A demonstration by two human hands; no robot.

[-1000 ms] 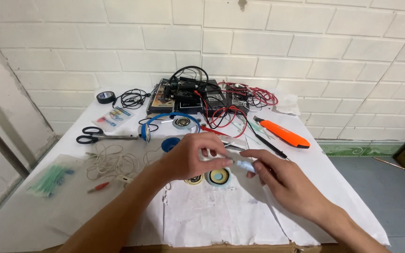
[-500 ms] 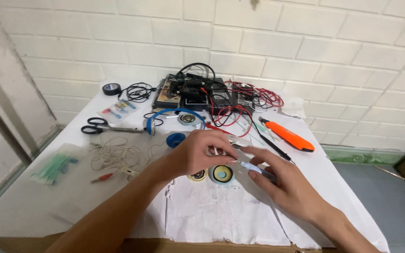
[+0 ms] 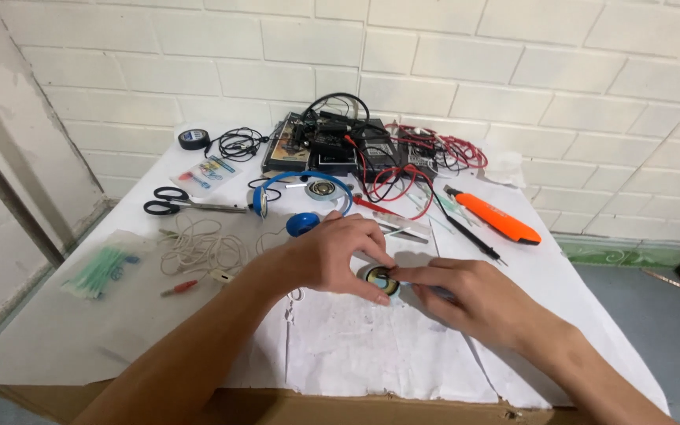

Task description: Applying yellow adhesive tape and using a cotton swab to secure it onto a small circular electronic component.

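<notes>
A white paper-covered bench (image 3: pixel 356 354) stands against a pale brick wall. Nearest, both hands have dropped from mid-air onto the paper: the left hand (image 3: pixel 332 256) now cups over a small round speaker disc (image 3: pixel 379 279) lying flat at the bench's middle, its grip pinched on the rim, while the right hand (image 3: pixel 466 295) closes fingertips against the disc's side. Beyond lie blue headphones (image 3: pixel 301 197), scissors (image 3: pixel 171 203), an orange tool (image 3: pixel 497 219) and tangled wires (image 3: pixel 403 161).
</notes>
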